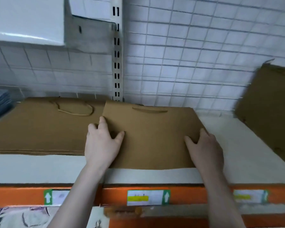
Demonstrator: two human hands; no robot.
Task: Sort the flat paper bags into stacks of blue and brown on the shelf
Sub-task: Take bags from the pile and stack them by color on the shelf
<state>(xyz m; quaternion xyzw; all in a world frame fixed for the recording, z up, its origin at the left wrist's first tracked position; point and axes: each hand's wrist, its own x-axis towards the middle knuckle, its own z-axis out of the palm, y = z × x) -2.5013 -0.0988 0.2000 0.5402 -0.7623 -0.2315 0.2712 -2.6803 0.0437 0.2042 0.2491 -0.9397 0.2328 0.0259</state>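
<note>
A flat brown paper bag [152,134] lies on the white shelf [237,150], its handle toward the back wall. My left hand [101,143] holds its left edge, thumb on top and fingers along the side. My right hand [204,148] holds its right edge in the same way. To the left lies a stack of brown bags [38,129] with a looped handle on top; the held bag overlaps its right edge. A dark blue stack [0,104] shows at the far left edge, mostly cut off.
Another brown bag [270,104] leans at the right end of the shelf. A wire grid [196,55] backs the shelf, with a slotted upright [117,51] in the middle. The orange front rail [115,196] carries price labels. A white upper shelf [26,20] overhangs at top left.
</note>
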